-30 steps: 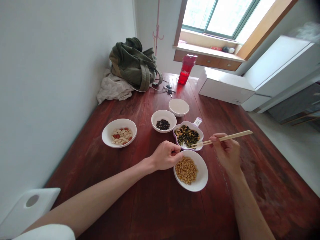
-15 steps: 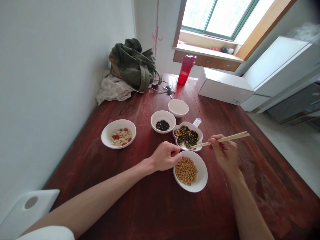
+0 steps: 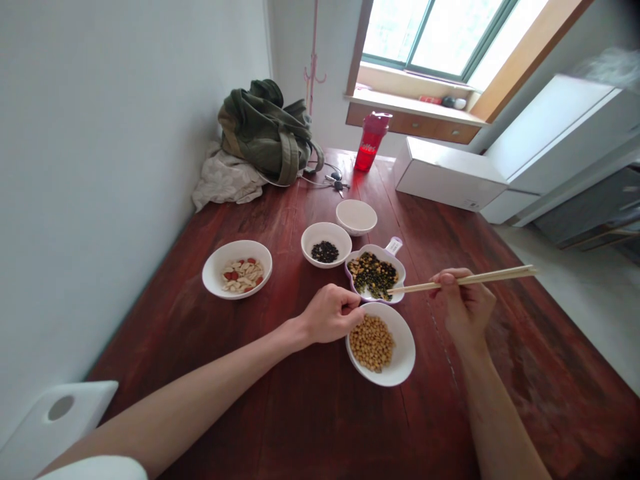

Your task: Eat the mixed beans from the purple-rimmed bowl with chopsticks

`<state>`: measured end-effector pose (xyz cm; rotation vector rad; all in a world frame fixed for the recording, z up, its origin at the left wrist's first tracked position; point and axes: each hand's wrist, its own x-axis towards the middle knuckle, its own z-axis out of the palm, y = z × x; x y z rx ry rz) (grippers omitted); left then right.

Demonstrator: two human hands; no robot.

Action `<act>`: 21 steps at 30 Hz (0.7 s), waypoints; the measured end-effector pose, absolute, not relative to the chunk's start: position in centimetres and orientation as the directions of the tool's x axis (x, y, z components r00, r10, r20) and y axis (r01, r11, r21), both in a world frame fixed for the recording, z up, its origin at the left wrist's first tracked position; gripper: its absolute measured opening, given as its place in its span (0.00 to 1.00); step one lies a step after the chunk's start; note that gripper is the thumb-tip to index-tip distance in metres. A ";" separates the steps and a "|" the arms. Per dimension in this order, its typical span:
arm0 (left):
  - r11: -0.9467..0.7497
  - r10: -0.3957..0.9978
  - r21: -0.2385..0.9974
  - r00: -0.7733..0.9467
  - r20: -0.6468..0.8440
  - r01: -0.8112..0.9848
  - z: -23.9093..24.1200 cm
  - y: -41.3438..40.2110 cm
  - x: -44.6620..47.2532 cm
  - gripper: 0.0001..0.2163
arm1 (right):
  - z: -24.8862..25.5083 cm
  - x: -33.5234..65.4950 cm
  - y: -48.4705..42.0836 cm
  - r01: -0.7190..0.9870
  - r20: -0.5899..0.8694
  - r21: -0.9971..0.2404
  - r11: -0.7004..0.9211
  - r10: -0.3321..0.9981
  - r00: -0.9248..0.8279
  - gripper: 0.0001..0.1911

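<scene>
Soybean bowl [image 3: 404, 350] on a red-brown wooden table [image 3: 280, 413], white wall [image 3: 125, 167] alongside

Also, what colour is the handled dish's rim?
The handled dish's rim is light purple, best in the head view.

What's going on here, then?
A person is at a reddish-brown wooden table. Their right hand holds wooden chopsticks, with the tips over a small handled dish of dark and yellow beans. Their left hand is curled at a white bowl of soybeans. Nearby are a bowl of black beans and a bowl of pale nuts with red pieces.
</scene>
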<state>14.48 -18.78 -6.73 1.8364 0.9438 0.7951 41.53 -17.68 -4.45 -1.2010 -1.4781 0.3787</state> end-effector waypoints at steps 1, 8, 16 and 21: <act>-0.306 0.854 0.911 0.503 0.134 0.277 -6.7 -18.8 14.5 0.19 | -4.5 41.5 -17.7 0.491 0.538 -0.763 0.419 0.834 0.123 0.16; -0.320 0.852 0.905 0.503 0.145 0.281 -6.8 -18.8 14.5 0.19 | -4.7 40.7 -17.7 0.502 0.490 -0.750 0.430 0.872 -0.015 0.13; -0.333 0.850 0.897 0.505 0.151 0.292 -6.9 -18.8 14.4 0.19 | -4.6 40.5 -17.6 0.478 0.446 -0.772 0.418 0.893 -0.060 0.11; -0.337 0.848 0.897 0.506 0.157 0.285 -6.8 -18.8 14.4 0.19 | -4.7 40.4 -17.7 0.500 0.453 -0.755 0.425 0.889 -0.072 0.09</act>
